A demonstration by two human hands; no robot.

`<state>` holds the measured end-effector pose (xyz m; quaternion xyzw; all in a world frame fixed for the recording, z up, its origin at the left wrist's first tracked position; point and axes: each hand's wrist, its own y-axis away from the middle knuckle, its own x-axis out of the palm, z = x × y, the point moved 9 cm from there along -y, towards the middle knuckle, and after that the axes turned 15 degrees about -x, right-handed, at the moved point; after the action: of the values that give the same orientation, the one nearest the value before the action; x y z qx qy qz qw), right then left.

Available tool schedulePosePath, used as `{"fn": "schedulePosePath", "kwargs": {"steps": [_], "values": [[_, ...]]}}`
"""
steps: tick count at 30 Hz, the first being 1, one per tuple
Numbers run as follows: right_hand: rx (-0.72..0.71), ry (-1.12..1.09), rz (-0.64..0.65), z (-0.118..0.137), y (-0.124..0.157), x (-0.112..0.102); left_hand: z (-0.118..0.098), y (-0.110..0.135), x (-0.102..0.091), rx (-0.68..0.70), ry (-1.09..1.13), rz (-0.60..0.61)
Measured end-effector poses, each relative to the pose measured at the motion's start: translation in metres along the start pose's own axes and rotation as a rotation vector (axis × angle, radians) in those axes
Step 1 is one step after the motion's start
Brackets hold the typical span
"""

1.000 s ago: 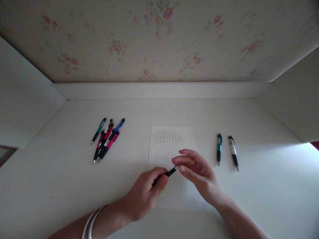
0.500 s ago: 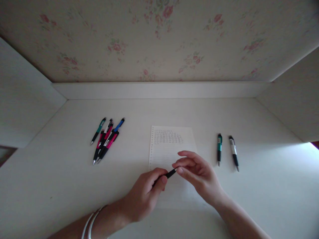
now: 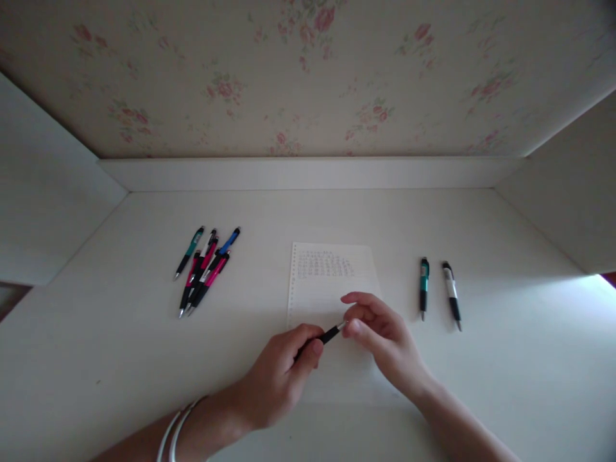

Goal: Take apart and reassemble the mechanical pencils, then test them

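My left hand point(image 3: 283, 372) is wrapped round a pen point(image 3: 330, 334), whose black grip and silver tip point up to the right. Most of its barrel is hidden inside the fist. At the tip, the thumb and forefinger of my right hand point(image 3: 380, 337) are closed in a pinch on the silver cone, the other fingers curled loosely above. Beneath both hands lies a lined sheet of paper point(image 3: 332, 295) with rows of handwriting near its top and punched holes down its left edge.
To the left, several pens lie in a loose heap, among them a teal pen point(image 3: 189, 252), a blue pen point(image 3: 231, 239) and a pink pen point(image 3: 212, 279). Another teal pen point(image 3: 423, 287) and a white pen point(image 3: 451, 294) rest apart at right. White panels border the desk point(image 3: 120, 359).
My right fingertips have shifted slightly right along the pen's tip, so more of the silver cone shows. My left hand and the pen stay in place.
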<state>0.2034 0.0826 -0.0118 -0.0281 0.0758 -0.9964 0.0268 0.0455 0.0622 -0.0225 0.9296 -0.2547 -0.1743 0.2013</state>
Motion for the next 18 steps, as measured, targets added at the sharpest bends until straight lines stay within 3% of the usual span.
{"fn": "schedulePosePath", "kwargs": {"steps": [4,18], "values": [[0.001,-0.127,0.041,0.0009,-0.0003,0.0074,-0.0001,0.0001,0.0002,-0.012,0.010,0.008],[0.053,-0.130,-0.019,-0.0056,-0.0010,0.0036,-0.0058,0.0015,-0.0006,0.060,-0.033,-0.012]]}}
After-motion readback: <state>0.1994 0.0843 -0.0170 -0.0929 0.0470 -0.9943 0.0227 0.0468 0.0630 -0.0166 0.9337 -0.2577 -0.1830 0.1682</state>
